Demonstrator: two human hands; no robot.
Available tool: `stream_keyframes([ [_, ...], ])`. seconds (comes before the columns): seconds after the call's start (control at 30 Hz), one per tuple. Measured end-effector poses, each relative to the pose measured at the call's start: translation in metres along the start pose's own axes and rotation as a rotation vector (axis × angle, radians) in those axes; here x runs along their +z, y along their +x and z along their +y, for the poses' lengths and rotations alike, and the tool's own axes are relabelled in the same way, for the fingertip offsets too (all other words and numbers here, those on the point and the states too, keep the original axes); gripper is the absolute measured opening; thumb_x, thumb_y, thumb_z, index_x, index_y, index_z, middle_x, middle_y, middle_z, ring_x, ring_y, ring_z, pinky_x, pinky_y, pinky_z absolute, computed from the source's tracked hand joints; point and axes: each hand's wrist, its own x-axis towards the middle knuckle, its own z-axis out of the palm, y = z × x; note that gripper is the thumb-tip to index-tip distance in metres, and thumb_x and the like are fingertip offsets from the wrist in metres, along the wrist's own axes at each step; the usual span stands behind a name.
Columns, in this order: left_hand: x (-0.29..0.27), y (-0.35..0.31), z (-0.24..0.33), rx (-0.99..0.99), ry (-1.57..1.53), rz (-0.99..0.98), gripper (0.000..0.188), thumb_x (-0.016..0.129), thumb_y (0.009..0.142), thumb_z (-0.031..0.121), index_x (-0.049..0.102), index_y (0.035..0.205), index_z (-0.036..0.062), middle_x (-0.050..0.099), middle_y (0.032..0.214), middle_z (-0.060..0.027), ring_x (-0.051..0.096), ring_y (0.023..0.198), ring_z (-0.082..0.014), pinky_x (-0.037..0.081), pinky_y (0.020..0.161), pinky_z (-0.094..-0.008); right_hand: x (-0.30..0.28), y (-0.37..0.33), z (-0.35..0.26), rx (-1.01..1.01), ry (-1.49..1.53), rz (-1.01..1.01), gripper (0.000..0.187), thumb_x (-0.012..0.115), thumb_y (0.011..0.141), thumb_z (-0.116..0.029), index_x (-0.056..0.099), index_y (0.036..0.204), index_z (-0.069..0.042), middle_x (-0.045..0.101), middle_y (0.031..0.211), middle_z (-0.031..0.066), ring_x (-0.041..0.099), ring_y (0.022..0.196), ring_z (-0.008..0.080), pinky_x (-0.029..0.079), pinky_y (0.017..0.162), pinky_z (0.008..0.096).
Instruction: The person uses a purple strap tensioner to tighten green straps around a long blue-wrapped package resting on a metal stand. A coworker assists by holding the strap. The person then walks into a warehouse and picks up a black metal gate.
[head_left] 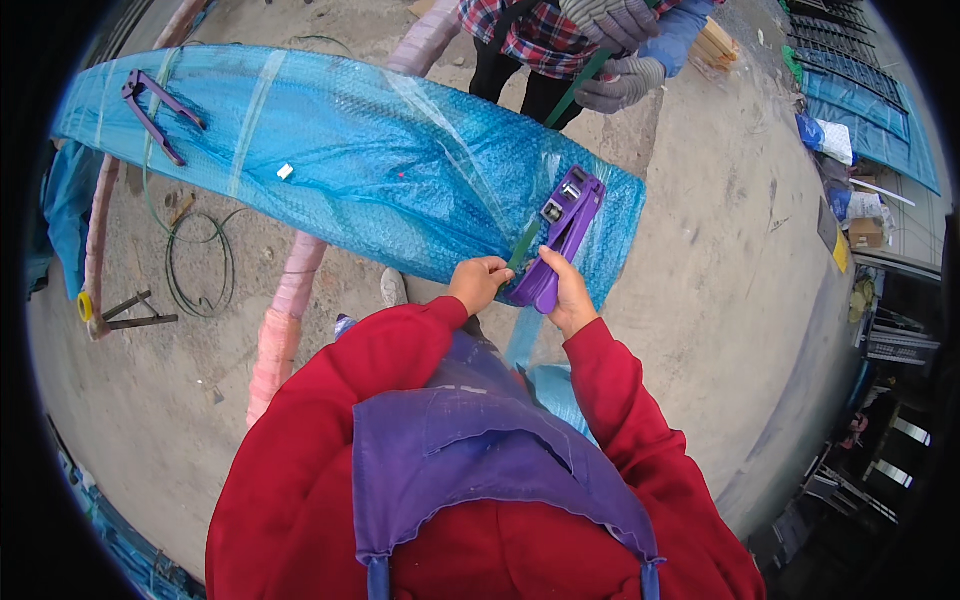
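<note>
A long package (340, 150) in blue bubble wrap lies across in front of me, bound with clear tape. Near its right end my right hand (570, 290) grips a purple strapping tool (572, 225) by its handle. Just to the left, my left hand (480, 284) pinches a green strap (524, 244) that runs up beside the tool. Across the package, a co-worker's gloved hands (622, 84) hold another stretch of green strap (580, 88). Whether the two stretches join is hidden by the package.
Purple-handled cutters (160, 115) and a small white piece (285, 172) lie on the package. Pink-wrapped supports (290, 290) pass beneath it. A loose coil of strap (200, 262) and a metal bracket (140, 310) rest on the concrete floor at left. Boxes and racks line the right side.
</note>
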Motion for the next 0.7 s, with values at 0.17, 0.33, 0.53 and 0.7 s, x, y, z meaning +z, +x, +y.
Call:
stream_keyframes([
  [0.17, 0.000, -0.005, -0.002, 0.065, -0.009, 0.061, 0.021, 0.065, 0.084, 0.023, 0.066, 0.087, 0.0016, 0.059, 0.065, -0.0108, 0.054, 0.058, -0.0189, 0.043, 0.057, -0.0331, -0.015, -0.007, 0.009, -0.129, -0.084, 0.011, 0.032, 0.067, 0.083, -0.025, 0.052, 0.100, -0.003, 0.058, 0.080, 0.0062, 0.060, 0.070, 0.0162, 0.050, 0.062, 0.0301],
  [0.33, -0.015, 0.000, 0.005, 0.094, 0.002, 0.050, 0.020, 0.066, 0.084, 0.021, 0.065, 0.086, 0.0007, 0.057, 0.064, -0.0120, 0.052, 0.055, -0.0185, 0.042, 0.055, -0.0337, -0.030, -0.046, 0.050, -0.280, -0.266, 0.116, 0.035, 0.066, 0.083, -0.020, 0.043, 0.102, -0.002, 0.054, 0.070, 0.0071, 0.055, 0.052, 0.0147, 0.047, 0.049, 0.0273],
  [0.53, -0.014, 0.017, 0.014, 0.134, 0.063, 0.021, 0.018, 0.066, 0.083, 0.017, 0.063, 0.080, -0.0004, 0.056, 0.060, -0.0110, 0.052, 0.052, -0.0174, 0.042, 0.052, -0.0335, -0.031, -0.065, 0.096, -0.332, -0.210, 0.106, 0.025, 0.060, 0.086, -0.008, 0.042, 0.103, -0.003, 0.053, 0.069, 0.0052, 0.053, 0.051, 0.0125, 0.044, 0.047, 0.0258],
  [0.7, -0.029, 0.024, 0.015, -0.061, -0.055, -0.030, 0.020, 0.066, 0.085, 0.018, 0.064, 0.084, -0.0015, 0.061, 0.066, -0.0043, 0.056, 0.056, -0.0093, 0.050, 0.054, -0.0257, -0.021, -0.045, 0.108, -0.390, -0.225, 0.121, 0.026, 0.060, 0.086, -0.007, 0.042, 0.105, -0.002, 0.052, 0.067, 0.0039, 0.051, 0.051, 0.0115, 0.043, 0.048, 0.0254],
])
